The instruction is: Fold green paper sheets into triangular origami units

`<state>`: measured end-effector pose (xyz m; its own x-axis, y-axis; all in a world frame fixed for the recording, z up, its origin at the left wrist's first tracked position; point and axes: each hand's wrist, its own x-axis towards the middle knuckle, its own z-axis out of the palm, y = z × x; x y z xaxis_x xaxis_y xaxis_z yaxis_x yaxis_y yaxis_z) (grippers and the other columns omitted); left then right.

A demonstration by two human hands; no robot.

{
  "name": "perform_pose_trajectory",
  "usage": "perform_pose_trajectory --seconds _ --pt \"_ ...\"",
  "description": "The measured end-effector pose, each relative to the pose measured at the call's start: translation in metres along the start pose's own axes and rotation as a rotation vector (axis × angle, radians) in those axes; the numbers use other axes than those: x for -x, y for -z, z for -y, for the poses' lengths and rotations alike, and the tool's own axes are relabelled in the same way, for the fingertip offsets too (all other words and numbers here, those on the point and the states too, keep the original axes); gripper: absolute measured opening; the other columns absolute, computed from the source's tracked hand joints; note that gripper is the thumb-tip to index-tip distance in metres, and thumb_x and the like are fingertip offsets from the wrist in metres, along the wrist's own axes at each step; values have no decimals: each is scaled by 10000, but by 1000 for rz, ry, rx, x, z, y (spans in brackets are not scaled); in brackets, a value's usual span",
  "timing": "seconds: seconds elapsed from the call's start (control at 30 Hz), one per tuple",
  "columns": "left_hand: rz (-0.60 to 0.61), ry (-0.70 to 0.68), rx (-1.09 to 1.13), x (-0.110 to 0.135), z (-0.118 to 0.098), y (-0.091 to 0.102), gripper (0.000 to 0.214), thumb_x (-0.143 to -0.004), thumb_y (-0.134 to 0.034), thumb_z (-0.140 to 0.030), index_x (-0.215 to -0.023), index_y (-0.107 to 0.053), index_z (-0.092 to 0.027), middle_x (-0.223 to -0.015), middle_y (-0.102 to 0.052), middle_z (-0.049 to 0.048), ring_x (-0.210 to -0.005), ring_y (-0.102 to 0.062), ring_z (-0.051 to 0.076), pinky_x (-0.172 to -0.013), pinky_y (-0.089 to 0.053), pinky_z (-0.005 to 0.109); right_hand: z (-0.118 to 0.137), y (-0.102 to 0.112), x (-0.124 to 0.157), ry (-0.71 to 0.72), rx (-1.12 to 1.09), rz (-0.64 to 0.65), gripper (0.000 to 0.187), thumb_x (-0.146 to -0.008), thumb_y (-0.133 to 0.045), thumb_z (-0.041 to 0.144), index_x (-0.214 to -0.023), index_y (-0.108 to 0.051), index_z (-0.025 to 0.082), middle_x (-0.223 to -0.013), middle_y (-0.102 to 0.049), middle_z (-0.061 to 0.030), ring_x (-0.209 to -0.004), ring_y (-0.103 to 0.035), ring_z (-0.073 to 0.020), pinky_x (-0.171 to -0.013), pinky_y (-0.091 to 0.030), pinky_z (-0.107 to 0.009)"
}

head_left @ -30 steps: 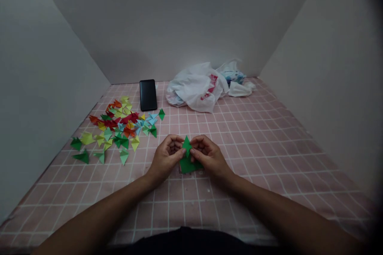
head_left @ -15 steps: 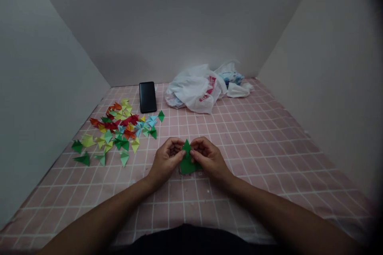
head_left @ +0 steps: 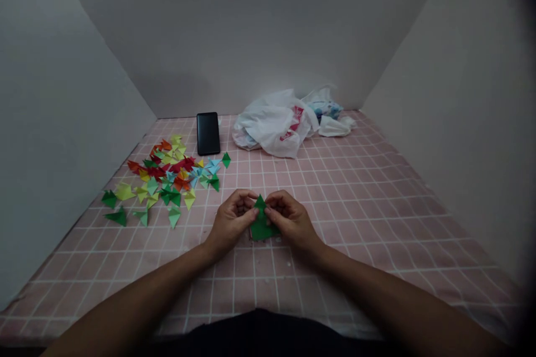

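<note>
A piece of green origami paper [head_left: 262, 227], with a pointed top and a wide lower part, is held between my two hands near the middle of the table. My left hand [head_left: 235, 217] pinches its left edge with thumb and fingers. On the other side, my right hand [head_left: 290, 218] grips the right edge the same way, its thumb lying over the paper. The fingers behind the sheet are partly hidden. To the left lies a spread of small folded paper pieces [head_left: 171, 195] in green, yellow, red, orange and light blue.
A black phone [head_left: 208, 134] lies beyond the folded pieces. Near the back wall rests a crumpled white plastic bag [head_left: 272, 122] with red print, beside a smaller bluish bag [head_left: 325, 109] and a white crumpled piece [head_left: 335, 126]. A pink checked cloth [head_left: 355, 201] covers the table; pale walls surround it.
Both hands stay on the green paper, with the fingers shifting only slightly. The whole view has moved a little.
</note>
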<state>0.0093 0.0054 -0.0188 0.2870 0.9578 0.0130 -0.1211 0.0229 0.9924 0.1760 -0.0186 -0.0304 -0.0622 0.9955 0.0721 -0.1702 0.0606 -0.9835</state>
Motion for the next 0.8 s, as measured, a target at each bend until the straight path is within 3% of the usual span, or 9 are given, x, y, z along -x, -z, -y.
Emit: perform_pose_trajectory --seconds 0.37,0.57,0.8 --pt "15 31 -36 -1 -2 1 195 -733 -785 -249 -825 -632 -171 -693 -606 -29 -624 -560 102 -598 -462 215 6 0 0 -45 53 -7 136 -810 -690 283 -805 -569 220 -691 -538 43 -594 -525 -117 -569 -433 -257" --pt "30 100 12 -1 -2 0 299 -704 -842 -334 -872 -663 -164 -744 -658 -6 -659 -612 125 -636 -507 242 7 2 0 -72 60 -10 136 -806 -696 292 -855 -593 218 -668 -559 45 -591 -536 -126 -569 -429 -264" --pt "70 47 -67 2 -7 1 256 -841 -725 -405 -895 -690 -157 -762 -659 15 -700 -617 148 -691 -502 275 7 4 1 -163 -11 10 130 -825 -696 307 -826 -601 219 -631 -577 38 -572 -516 -125 -568 -404 -270"
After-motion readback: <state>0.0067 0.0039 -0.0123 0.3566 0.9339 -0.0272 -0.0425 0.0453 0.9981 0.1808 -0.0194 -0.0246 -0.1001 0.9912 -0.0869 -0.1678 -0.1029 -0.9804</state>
